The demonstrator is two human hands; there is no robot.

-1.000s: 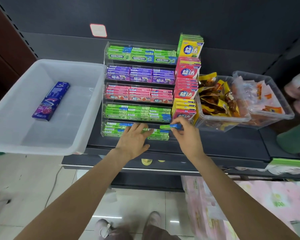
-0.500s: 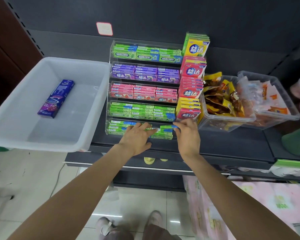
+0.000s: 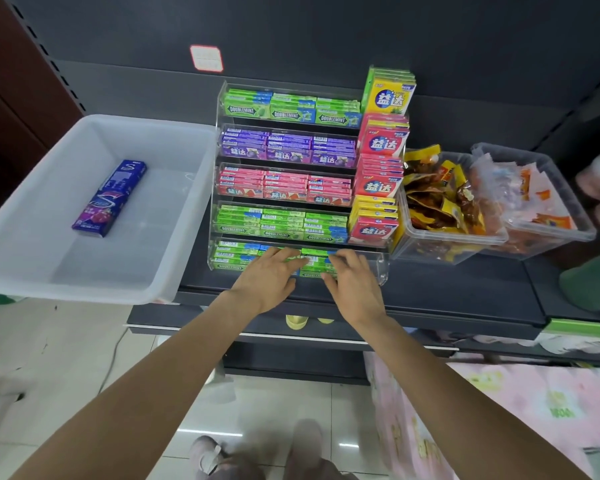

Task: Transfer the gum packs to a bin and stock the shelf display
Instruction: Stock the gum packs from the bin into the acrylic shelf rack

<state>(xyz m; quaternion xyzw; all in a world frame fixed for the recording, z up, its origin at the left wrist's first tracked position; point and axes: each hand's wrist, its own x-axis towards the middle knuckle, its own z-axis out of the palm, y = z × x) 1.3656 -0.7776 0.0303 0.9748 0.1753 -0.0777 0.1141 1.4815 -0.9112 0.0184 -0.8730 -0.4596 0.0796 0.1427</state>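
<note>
A clear tiered display rack (image 3: 381, 268) on the dark shelf holds rows of green, purple and pink gum packs. Its bottom tier carries green gum packs (image 3: 234, 256). My left hand (image 3: 269, 277) lies flat on the middle of that tier, fingers straight on the packs. My right hand (image 3: 352, 282) rests beside it on the right part of the same tier, fingers extended over the packs, holding nothing that I can see. A white bin (image 3: 25, 271) stands left of the rack, with one purple gum pack (image 3: 110, 199) lying inside.
Stacked yellow and red gum boxes (image 3: 381, 147) stand against the rack's right side. Two clear tubs of snack packets (image 3: 454, 244) sit further right. The shelf's front edge (image 3: 326, 336) is just below my wrists. My shoes show on the tiled floor.
My right hand held a green pack above the bottom tier a second ago; now it has come down onto the tier with fingers spread. My left hand stays pressed on the same row.
</note>
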